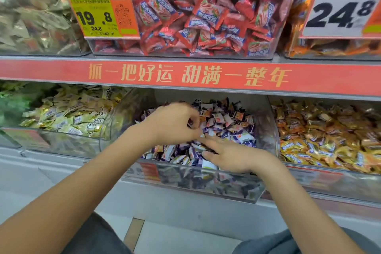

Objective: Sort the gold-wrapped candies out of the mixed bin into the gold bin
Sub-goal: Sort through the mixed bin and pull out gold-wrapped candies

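Left hand (173,122): fingers curled inward, thumb meeting fingertips; blur hides any candy, so grasp cannot be told. Right hand (231,155): fingers straight, spread, resting flat on wrappers in the clear plastic mixed bin (206,183) of purple-and-white candies. Both forearms reach up from below; clear gold-candy bin (68,140) sits just left.

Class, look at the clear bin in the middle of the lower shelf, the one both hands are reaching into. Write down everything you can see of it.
The middle bin is clear plastic, open-topped, on the lower shelf under the red banner. It is heaped with small purple-and-white and orange-wrapped candies. An orange label is stuck on its front wall. The left hand, fingers curled, is over the heap; what it holds is blurred. The right hand lies on the candies with straight fingers. A pale-gold bin flanks it left, an orange-gold bin right.
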A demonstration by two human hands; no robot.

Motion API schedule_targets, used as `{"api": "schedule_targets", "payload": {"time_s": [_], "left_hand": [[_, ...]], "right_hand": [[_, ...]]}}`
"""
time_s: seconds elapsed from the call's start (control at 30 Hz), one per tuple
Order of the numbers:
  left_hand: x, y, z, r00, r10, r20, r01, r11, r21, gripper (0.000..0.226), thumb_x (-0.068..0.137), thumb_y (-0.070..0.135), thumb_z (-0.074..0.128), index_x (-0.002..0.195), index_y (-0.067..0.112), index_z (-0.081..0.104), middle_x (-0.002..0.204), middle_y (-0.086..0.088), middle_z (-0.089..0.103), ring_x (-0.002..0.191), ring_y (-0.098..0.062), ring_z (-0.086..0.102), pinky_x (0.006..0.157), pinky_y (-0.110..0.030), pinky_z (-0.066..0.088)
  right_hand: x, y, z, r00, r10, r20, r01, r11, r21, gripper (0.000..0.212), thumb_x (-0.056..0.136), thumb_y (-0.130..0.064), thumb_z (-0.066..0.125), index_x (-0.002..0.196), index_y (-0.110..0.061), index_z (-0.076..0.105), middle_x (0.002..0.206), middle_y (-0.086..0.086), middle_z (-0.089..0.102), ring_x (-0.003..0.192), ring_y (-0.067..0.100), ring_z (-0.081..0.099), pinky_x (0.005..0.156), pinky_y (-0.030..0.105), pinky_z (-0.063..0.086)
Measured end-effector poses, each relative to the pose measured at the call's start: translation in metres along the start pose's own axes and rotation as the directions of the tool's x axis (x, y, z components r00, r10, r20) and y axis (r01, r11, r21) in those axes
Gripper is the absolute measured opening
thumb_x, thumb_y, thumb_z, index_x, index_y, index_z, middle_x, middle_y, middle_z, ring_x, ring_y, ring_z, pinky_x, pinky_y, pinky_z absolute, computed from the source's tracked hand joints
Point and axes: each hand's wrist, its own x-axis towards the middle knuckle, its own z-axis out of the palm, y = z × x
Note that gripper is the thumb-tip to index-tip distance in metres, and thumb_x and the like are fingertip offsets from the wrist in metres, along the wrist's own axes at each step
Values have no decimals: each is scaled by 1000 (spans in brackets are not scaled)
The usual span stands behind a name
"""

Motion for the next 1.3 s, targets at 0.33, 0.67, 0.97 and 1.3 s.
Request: {"api": "schedule_targets", "payload": {"time_s": [0.33,0.67,0.97,1.3], "left_hand": [[73,-9,34,904,64,422,-63,998,-15,48,99,48,38,133,16,46,134,-7,48,116,-23,47,93,-30,37],[48,-20,14,818,51,573,68,981,-184,58,90,57,41,132,20,50,135,1,48,124,-15,42,109,-40,30],[102,-23,48,996,-89,26,91,990,-108,42,96,25,54,136,15,46,135,-8,53,119,-27,51,99,-34,41],[74,-11,31,884,-424,-194,107,589,-801,30,91,11,62,119,10,53,104,4,57,99,-12,52,77,-14,44]], "right_hand": [[-5,6,7,995,-41,-96,47,997,63,49,104,-37,27,151,-38,13,161,-6,6,147,13,4,117,31,7],[-20,4,1,989,-43,-144,79,965,251,47,100,-41,42,145,-40,31,155,-12,26,140,10,27,111,28,27],[-20,-1,-2,987,33,-157,24,937,349,42,95,-44,51,135,-37,42,151,-9,34,125,15,48,99,32,43],[-18,0,-4,929,105,-355,74,887,456,17,97,-30,51,110,-25,62,115,-9,60,103,18,61,89,34,52]]}}
